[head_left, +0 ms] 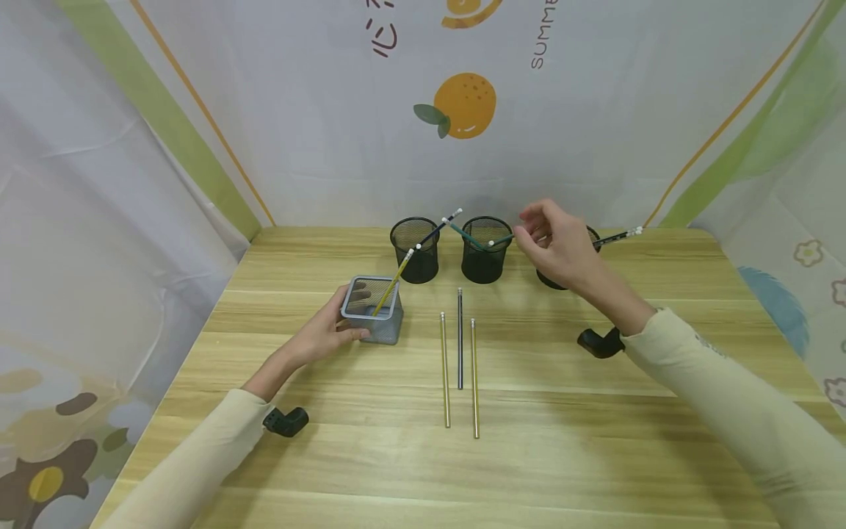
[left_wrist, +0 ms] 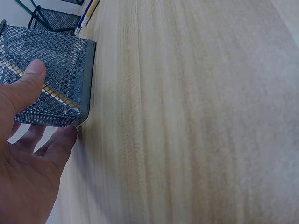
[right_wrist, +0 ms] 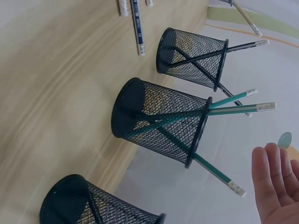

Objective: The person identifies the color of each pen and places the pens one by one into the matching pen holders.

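Observation:
My left hand (head_left: 322, 332) grips a grey square mesh pen holder (head_left: 380, 329), thumb on one side and fingers on another. A yellow pencil (head_left: 393, 282) leans inside it. In the left wrist view, the thumb of the left hand (left_wrist: 32, 172) lies against the mesh of the pen holder (left_wrist: 56, 56). My right hand (head_left: 562, 246) hovers above and between the middle and right black cups. In the right wrist view, the fingers of the right hand (right_wrist: 275, 186) are extended, apart from the green pencils (right_wrist: 243, 110) in the middle round mesh cup (right_wrist: 161, 116). I see nothing in this hand.
Dark pencils stand in the left black cup (head_left: 418, 264) and in the right black cup (head_left: 551, 281), partly hidden by the right arm. Two yellow pencils (head_left: 475, 382) and one dark pencil (head_left: 460, 338) lie mid-table. A fabric backdrop (head_left: 330, 147) hangs behind the table.

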A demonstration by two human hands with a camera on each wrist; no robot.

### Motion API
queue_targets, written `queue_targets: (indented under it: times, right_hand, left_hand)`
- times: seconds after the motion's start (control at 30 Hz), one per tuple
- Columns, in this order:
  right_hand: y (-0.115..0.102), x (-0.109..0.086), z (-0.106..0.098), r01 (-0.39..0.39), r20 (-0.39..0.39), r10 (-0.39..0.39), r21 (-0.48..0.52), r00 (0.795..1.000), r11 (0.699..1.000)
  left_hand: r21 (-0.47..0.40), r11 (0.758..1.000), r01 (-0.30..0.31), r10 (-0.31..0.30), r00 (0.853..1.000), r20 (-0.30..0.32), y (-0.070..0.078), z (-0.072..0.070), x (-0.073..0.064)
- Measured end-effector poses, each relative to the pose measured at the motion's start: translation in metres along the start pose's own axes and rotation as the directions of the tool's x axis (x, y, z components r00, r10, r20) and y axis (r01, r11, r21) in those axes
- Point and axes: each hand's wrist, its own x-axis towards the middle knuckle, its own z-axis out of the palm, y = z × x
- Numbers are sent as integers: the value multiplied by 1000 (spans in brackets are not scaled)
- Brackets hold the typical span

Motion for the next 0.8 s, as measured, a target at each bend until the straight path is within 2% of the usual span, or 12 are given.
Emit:
queue_targets:
  times: [0.13, 0.43, 0.8]
  right_hand:
    - [3, -6, 0, -8, 15, 8, -21, 1000, 1000]
    - [7, -18, 3, -79, 69, 81, -40, 994, 996]
    - [13, -29, 10, -171, 193, 182, -68, 964, 983]
  left_hand:
    - [-4, 1000, -3, 3, 1000, 0, 0, 0, 0]
    - [-3, 1000, -1, 1, 1000, 0, 1, 0, -1]
    - [-1, 1000, 4, -4, 1000, 0, 1, 0, -1]
